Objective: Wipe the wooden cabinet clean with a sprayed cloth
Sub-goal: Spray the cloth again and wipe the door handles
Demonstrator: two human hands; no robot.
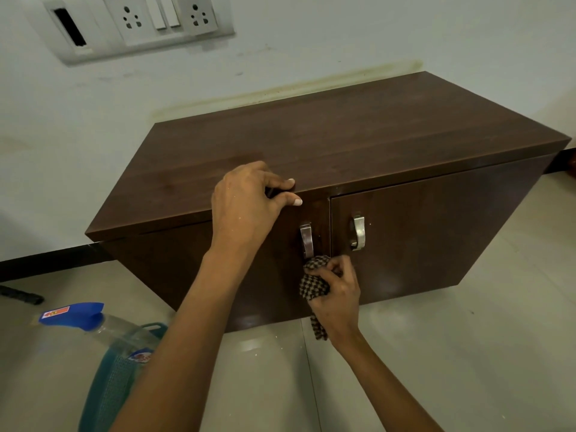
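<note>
Down from the head camera, the wooden cabinet [343,135] stands on a pale tiled floor [467,353] with its back against a white wall [311,35], its dark top bare and its two front doors closed or nearly so. The left hand [246,201] lies on the front edge of the top above the left door, its fingers curled over that edge and grasping it. The right hand [338,294] clutches a bunched brown-and-cream checked cloth [313,283] and presses it against the left door, just below the left metal handle [306,240]; a loose tail of the cloth hangs down under the wrist. The right metal handle [358,232] sits just across the door gap, untouched. At lower left a clear spray bottle [93,322] with a blue head stands beside a teal mesh basket [115,391], partly behind the left forearm. A socket panel [140,23] is fixed on the wall at upper left.
</note>
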